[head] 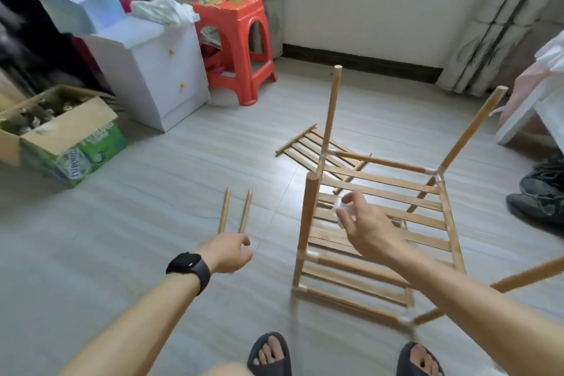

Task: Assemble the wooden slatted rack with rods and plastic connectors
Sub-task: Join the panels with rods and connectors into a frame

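The partly built wooden rack [381,217] stands on the floor in front of me, its slatted shelves joined by clear plastic connectors and several rods pointing up. My right hand [363,226] hovers over the rack's near left rod [308,210], pinching a clear plastic connector [343,209]. My left hand [227,252], with a black watch on the wrist, is down at the near ends of two loose rods [236,210] on the floor; whether it grips them is unclear. A loose slatted panel [308,146] lies flat behind the rack.
A white drawer cabinet [152,70] and a red plastic stool [238,49] stand at the back left. An open cardboard box [61,134] sits at far left. Dark shoes [540,189] lie at right, a white bed frame [525,113] behind them. My sandalled feet [270,354] are below.
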`<action>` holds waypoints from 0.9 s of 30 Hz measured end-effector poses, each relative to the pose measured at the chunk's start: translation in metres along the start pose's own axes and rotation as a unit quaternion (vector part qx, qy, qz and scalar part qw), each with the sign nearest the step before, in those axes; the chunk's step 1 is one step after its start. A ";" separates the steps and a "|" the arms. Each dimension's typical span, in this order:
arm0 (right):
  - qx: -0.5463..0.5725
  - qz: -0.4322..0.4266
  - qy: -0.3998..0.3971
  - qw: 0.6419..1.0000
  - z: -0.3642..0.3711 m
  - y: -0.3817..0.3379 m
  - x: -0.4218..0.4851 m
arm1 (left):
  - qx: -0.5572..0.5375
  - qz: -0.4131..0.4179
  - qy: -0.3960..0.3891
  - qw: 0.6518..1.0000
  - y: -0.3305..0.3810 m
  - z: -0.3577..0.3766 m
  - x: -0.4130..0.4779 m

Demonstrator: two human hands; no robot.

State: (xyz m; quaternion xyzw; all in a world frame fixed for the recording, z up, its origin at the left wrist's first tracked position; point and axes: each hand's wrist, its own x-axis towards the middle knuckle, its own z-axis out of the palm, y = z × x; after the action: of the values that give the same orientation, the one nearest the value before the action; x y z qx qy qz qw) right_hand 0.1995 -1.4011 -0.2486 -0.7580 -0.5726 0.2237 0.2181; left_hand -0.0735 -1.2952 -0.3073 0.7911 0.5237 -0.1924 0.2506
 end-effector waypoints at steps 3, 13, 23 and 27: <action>0.017 0.004 0.052 0.998 0.044 0.014 0.014 | -0.065 -0.062 0.005 0.996 -0.037 0.032 0.042; -0.062 0.046 0.137 0.988 0.117 0.039 0.016 | -0.118 -0.128 -0.052 0.983 -0.056 0.137 0.137; -0.080 0.042 0.141 0.986 0.120 0.034 0.018 | 0.001 -0.141 0.013 0.990 -0.047 0.155 0.152; -0.077 0.030 0.144 0.986 0.121 0.035 0.017 | 0.017 -0.152 -0.006 0.988 -0.047 0.176 0.135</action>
State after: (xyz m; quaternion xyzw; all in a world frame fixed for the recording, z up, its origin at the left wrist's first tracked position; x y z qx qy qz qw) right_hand 0.1594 -1.3849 -0.3686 -0.8135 -0.5278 0.0738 0.2326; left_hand -0.0738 -1.2865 -0.5339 0.7050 0.6333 -0.2419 0.2082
